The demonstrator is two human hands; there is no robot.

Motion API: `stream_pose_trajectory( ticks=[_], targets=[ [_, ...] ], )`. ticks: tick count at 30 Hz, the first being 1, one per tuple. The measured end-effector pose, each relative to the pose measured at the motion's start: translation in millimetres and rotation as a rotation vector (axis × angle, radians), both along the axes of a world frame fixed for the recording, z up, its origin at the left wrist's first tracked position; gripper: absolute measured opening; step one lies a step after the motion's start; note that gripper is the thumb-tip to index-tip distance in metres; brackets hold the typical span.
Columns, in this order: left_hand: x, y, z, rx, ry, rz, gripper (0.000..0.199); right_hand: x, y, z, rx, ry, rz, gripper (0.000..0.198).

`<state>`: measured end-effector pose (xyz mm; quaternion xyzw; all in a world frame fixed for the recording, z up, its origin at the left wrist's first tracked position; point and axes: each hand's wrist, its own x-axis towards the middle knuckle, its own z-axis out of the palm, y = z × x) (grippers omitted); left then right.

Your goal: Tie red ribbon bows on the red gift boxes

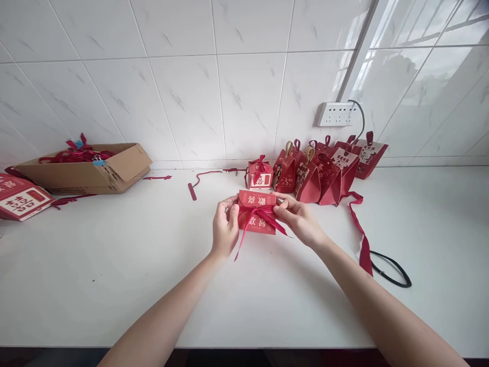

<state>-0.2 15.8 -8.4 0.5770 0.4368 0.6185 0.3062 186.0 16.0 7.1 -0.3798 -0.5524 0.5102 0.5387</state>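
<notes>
Between my two hands is a red gift box (257, 223) with gold characters, tied round the middle with a dark red ribbon (260, 210) in a bow. The ribbon's loose ends hang toward me. My left hand (226, 227) grips the box's left end, thumb on the near side. At the right end my right hand (300, 216) holds it, thumb and fingers by the ribbon. Just behind the box stands a similar small red box (260, 175) with a white label and a bow on top.
Several red gift bags (321, 173) with ribbon loops stand at the back right. A loose ribbon (359, 224) and a black loop (397, 278) lie nearer. A cardboard box (126, 163) of ribbons and another red box (25, 199) are left. A power strip (335, 114) is on the wall.
</notes>
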Motion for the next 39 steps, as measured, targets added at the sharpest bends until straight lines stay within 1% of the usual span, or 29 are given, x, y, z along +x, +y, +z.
stream_pose_trajectory(
  ticks=[7, 12, 15, 19, 22, 28, 32, 34, 35, 36, 37, 39],
  targets=[
    [2, -2, 4.3, -0.052, -0.065, -0.025, 0.022, -2, -3, 5, 0.034, -0.108, -0.055, 0.037],
    [3, -3, 3.0, -0.066, -0.06, -0.024, 0.023, -2, -3, 5, 0.027, -0.114, -0.057, 0.038],
    [0, -2, 0.5, -0.004, -0.002, -0.018, 0.023, -1, -4, 9, 0.044, -0.151, -0.077, 0.038],
    [-3, -1, -1.3, 0.139, 0.073, -0.015, 0.022, 0, -5, 13, 0.054, -0.166, -0.098, 0.035],
    [-3, -1, -1.5, 0.173, 0.07, -0.017, 0.022, 0, -5, 11, 0.055, -0.147, -0.093, 0.034],
    [0, -2, -3.0, 0.056, 0.029, -0.004, 0.019, -3, -4, 7, 0.1, -0.152, -0.117, 0.034],
    [0, -2, -4.3, 0.096, 0.04, -0.007, 0.02, -1, -3, 7, 0.108, -0.131, -0.11, 0.037],
    [-2, 0, -3.0, 0.097, 0.02, 0.004, 0.022, 0, -4, 7, 0.113, -0.116, -0.075, 0.034],
    [-3, 2, -1.7, 0.061, -0.009, 0.006, 0.024, 1, -4, 7, 0.121, -0.1, -0.035, 0.029],
    [-4, 3, -0.1, -0.004, -0.05, 0.003, 0.027, 1, -5, 6, 0.137, -0.088, 0.022, 0.03],
    [-5, 5, 1.7, -0.085, -0.096, -0.004, 0.029, 1, -5, 5, 0.158, -0.096, 0.084, 0.043],
    [-6, 7, 5.3, -0.232, -0.187, -0.047, 0.032, 0, -6, 2, 0.194, -0.176, 0.166, 0.085]
  ],
)
